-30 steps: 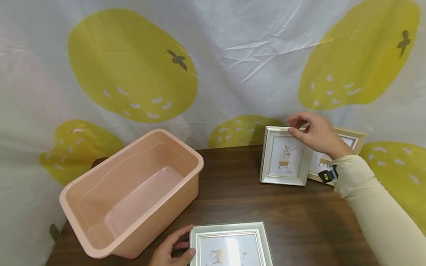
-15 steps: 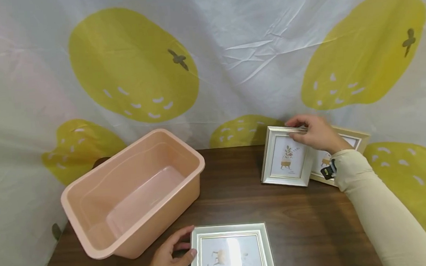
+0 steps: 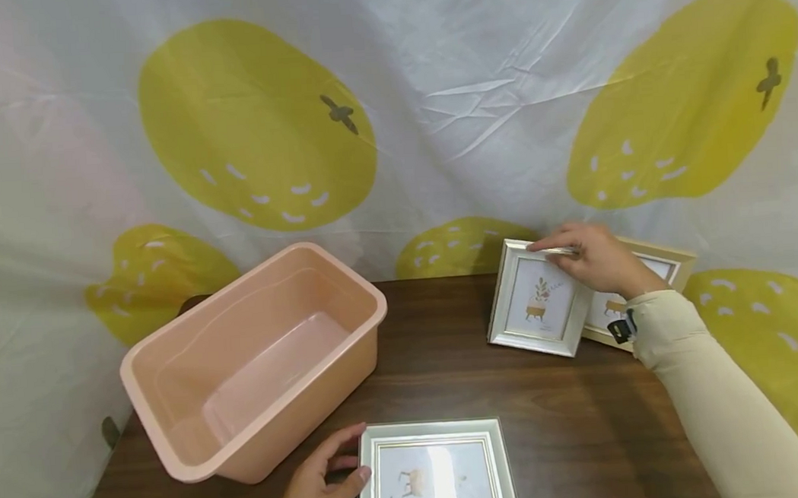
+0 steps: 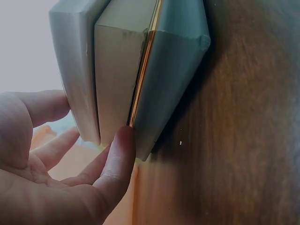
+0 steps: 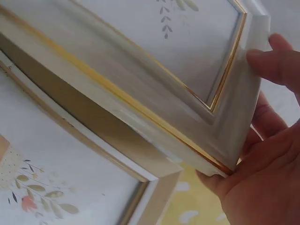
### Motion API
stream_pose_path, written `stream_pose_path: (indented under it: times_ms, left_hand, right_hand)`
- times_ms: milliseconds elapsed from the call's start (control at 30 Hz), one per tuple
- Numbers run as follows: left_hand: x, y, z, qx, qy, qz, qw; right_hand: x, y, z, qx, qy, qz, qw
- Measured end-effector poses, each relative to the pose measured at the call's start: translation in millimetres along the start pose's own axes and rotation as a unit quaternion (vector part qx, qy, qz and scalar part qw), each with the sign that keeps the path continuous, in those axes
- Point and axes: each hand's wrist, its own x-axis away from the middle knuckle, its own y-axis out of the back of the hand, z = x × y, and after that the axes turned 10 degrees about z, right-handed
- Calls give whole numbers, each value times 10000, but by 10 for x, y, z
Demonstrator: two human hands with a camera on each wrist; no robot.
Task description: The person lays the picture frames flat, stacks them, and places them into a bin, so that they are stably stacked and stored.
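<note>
My right hand [image 3: 595, 260] grips the top edge of a silver-white picture frame [image 3: 539, 301] with a plant print, standing at the back right. In the right wrist view, fingers [image 5: 269, 65] overlap the front of that frame's corner. Behind it leans a beige picture frame [image 3: 675, 270], partly covered by the hand and wrist. At the front, my left hand [image 3: 317, 479] touches the left side of a silver picture frame [image 3: 427, 430] lying flat. The left wrist view shows this is a stack of picture frames [image 4: 122, 70], with relaxed fingertips against its side.
An open pink plastic tub [image 3: 340, 359] stands on the left of the dark wooden table [image 3: 441, 383]. A white curtain [image 3: 457, 85] with yellow fruit shapes hangs right behind the table's back edge.
My right hand's fingers have come down from above the standing silver-white frame onto its top edge. That frame has shifted slightly toward me at its lower right. The left hand stays at the stack.
</note>
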Motion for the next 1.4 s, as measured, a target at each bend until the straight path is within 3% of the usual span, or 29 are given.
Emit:
stream_pose_path:
  times_ms: [600,1067,1400]
  left_hand:
    - [-4,-15,-8,68,73,7,10000]
    - [-1,-17,-14,-18,58,-9,10000]
    - [0,-20,-18,68,-32,-36,10000]
  right_hand:
    - [225,89,325,620,13,380,9974]
    - [457,107,591,249,-296,-124,9992]
    - [660,5,745,-667,-723,-605,9933]
